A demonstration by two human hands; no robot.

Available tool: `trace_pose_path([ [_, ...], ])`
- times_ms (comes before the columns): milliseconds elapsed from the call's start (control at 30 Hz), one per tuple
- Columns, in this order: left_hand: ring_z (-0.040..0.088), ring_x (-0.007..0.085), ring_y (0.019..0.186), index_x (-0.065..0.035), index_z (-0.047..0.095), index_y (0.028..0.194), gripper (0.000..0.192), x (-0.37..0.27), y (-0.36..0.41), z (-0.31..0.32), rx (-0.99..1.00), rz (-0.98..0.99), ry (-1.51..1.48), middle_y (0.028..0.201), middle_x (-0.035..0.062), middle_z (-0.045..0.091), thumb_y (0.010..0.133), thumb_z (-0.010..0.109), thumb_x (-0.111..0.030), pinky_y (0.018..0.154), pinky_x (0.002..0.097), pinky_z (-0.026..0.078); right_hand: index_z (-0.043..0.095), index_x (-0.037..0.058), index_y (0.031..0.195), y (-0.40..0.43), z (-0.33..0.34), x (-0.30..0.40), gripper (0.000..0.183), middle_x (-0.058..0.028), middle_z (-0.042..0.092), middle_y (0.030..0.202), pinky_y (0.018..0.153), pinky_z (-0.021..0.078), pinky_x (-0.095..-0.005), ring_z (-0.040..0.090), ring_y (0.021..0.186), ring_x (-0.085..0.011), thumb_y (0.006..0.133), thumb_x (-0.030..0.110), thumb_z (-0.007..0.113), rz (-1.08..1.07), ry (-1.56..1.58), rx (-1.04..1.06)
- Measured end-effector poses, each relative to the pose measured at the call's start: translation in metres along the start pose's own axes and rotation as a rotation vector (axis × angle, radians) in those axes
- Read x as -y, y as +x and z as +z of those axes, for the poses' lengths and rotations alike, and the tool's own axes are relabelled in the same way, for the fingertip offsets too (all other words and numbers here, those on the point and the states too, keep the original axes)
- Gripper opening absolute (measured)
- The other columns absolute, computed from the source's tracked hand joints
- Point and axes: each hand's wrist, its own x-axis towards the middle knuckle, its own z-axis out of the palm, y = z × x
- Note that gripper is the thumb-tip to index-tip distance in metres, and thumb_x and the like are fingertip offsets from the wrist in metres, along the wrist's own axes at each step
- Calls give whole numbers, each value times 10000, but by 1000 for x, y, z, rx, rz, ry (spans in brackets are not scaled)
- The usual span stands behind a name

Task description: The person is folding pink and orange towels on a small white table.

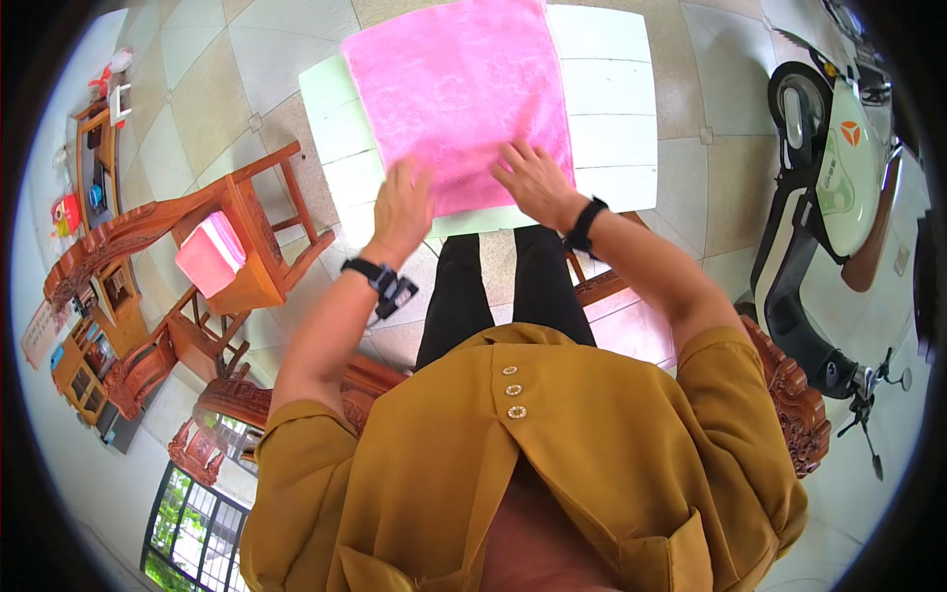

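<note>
A pink towel [459, 96] lies spread over a white slatted tabletop [610, 133], reaching past the far edge of the view. At the towel's near left corner is my left hand [403, 196], its fingers blurred. My right hand [534, 177] is over the near right part of the towel, fingers bent down towards the cloth. Between the two hands the near part of the towel looks raised or folded, though blur hides the exact shape. Whether either hand grips the cloth cannot be made out.
Folded pink and white towels [212, 255] sit on a carved wooden chair [255, 274] to the left. A scooter [828, 170] stands on the right. More carved wooden furniture [795, 407] is behind me. Wooden cabinets [100, 355] line the left wall.
</note>
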Motion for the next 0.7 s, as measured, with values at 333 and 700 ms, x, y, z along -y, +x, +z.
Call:
trace_pose_path([
  [333, 474, 312, 1138, -77, 589, 1102, 341, 7, -23, -12, 117, -26, -69, 1156, 136, 531, 774, 659, -144, 885, 422, 428, 569, 46, 1147, -69, 4, -16, 358, -168, 486, 1217, 1000, 361, -427, 427, 1171, -317, 793, 50, 522, 159, -93, -42],
  [700, 243, 337, 1378, -319, 369, 1403, 830, 18, 8, -12, 322, -83, 144, 1505, 104, 236, 692, 767, -160, 1048, 481, 327, 551, 134, 1175, -101, 18, 2, 364, -134, 463, 1208, 925, 414, -499, 424, 1182, -305, 814, 93, 520, 66, -166, 179],
])
